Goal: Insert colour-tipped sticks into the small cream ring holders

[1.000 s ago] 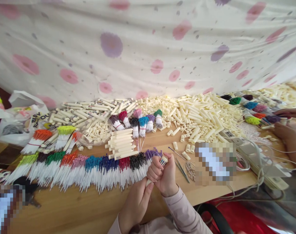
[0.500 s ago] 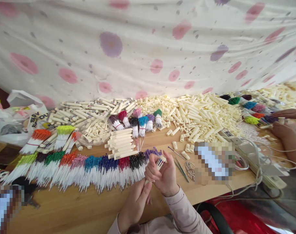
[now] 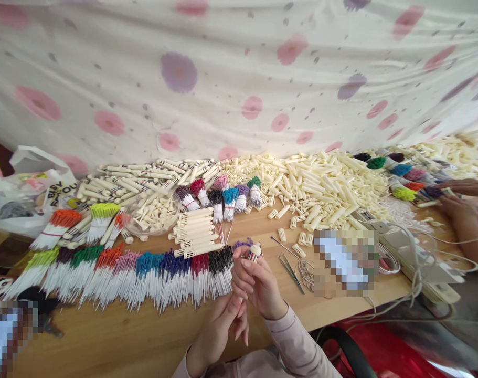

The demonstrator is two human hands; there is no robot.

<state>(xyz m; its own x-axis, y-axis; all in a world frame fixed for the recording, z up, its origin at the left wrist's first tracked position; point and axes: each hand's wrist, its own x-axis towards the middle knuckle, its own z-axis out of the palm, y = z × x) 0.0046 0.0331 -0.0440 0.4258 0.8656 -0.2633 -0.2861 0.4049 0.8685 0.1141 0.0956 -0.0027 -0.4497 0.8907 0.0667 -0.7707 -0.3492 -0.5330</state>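
Observation:
Between my hands is a cream multicolour pen [image 3: 255, 253], its slotted end with dark coloured sliders sticking up above my fingers. My right hand [image 3: 258, 286] is closed around the upper part of the barrel, thumb near the slots. Lower down, my left hand [image 3: 222, 320] pinches the pen's other end, most of which the fingers hide. Just behind my hands lie purple-topped refills [image 3: 242, 243], partly covered by my right hand. Fanned out to the left are white refills with coloured tops, such as black [image 3: 221, 265] and dark blue [image 3: 173, 265] ones.
Stacked pen barrels [image 3: 195, 233] lie beyond the refills. Piles of cream pen parts [image 3: 317, 184] run along the curtain [image 3: 223, 79]. Tweezers [image 3: 291, 273], rubber bands [image 3: 306, 275] and a power strip [image 3: 415, 268] are to the right. A co-worker's hands [image 3: 457, 202] work at far right.
The pen has turned so its slotted end points more upright and sits slightly left. My right hand has closed further around it, and some left fingers now extend downward.

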